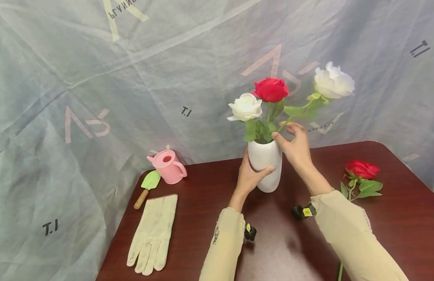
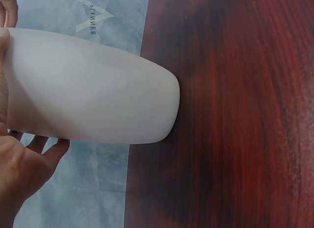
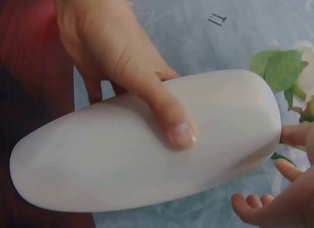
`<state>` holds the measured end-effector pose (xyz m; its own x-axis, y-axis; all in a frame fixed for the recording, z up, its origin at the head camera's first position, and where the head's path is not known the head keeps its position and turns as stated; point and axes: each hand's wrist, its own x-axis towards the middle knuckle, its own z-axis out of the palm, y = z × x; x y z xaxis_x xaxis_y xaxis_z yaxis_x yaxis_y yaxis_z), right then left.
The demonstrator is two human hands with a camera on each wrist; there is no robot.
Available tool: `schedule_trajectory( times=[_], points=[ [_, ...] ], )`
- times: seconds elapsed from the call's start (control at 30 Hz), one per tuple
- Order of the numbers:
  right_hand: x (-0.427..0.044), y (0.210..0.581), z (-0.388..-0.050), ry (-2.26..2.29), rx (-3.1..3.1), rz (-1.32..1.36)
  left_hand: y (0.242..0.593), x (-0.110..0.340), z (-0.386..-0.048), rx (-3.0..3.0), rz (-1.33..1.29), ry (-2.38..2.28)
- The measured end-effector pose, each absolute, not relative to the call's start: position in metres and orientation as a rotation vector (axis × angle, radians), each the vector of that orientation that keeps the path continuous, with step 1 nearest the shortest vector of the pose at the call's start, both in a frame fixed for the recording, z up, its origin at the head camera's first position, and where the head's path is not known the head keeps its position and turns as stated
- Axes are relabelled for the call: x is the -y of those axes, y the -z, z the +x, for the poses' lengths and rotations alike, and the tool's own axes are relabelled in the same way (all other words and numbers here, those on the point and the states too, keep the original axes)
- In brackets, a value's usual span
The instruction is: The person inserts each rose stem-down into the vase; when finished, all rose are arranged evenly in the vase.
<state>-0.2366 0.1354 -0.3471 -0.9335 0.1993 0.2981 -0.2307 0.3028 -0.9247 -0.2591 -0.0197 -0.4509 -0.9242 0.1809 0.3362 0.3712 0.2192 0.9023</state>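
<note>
Right of centre in the frame, a left hand (image 1: 250, 176) grips a white vase (image 1: 265, 157) holding a red rose (image 1: 272, 90) and a white rose (image 1: 245, 107), while a right hand (image 1: 297, 147) pinches another white rose's stem (image 1: 286, 123) at its mouth, with a pink watering can (image 1: 171, 168), trowel (image 1: 151, 180) and glove (image 1: 154, 230) lower left.

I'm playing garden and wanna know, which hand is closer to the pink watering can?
The left. The left hand's grip is on the white vase, right of the pink watering can; the right hand's grip is farther right, pinching a white rose by the stem.
</note>
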Motion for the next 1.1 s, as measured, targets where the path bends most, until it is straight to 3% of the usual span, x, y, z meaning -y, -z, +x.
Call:
schedule_trajectory(
  times=[0.17, 0.7, 1.1],
  points=[
    [-0.14, 0.347, -0.23, -1.845, 2.144, 0.01, 0.451, 0.019, -0.259, 2.305, -0.565, 1.793],
    [-0.148, 0.338, -0.235, -2.681, 0.975, 0.207, 0.451, 0.02, -0.26, 2.287, -0.573, 1.758],
    [-0.139, 0.333, -0.242, -2.444, 1.258, 0.122, 0.442, 0.02, -0.253, 2.284, -0.553, 1.778]
  ],
)
